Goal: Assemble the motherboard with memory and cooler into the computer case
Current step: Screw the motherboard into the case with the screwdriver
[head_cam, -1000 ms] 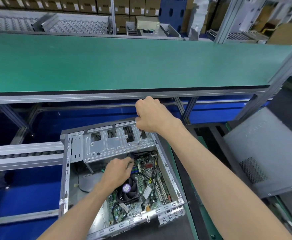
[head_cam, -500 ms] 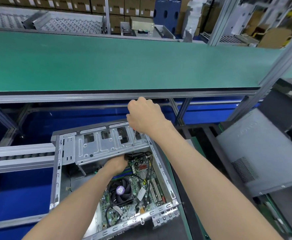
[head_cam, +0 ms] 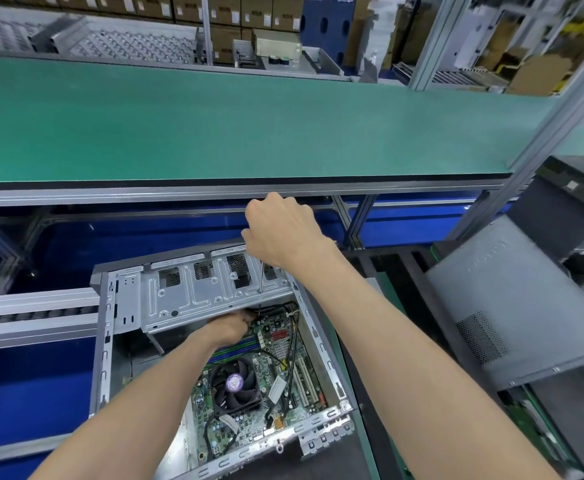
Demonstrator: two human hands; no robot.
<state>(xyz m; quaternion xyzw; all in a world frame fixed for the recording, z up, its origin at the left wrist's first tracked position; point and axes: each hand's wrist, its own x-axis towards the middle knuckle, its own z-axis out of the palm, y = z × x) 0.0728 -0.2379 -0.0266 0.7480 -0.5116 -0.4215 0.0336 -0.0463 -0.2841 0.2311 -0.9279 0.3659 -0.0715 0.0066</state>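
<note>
Right hand [head_cam: 283, 230] grips screwdriver [head_cam: 259, 277], shaft upright, tip below drive cage [head_cam: 207, 292]. Left hand [head_cam: 230, 327] under cage edge at motherboard [head_cam: 266, 375] corner; its grip hidden, cannot tell.

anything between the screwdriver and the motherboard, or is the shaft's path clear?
Partly blocked. The metal drive bay bracket overhangs the motherboard's far end; the screwdriver in the right hand passes in front of it. The left hand and black cables crowd the tip, which is hidden.
</note>
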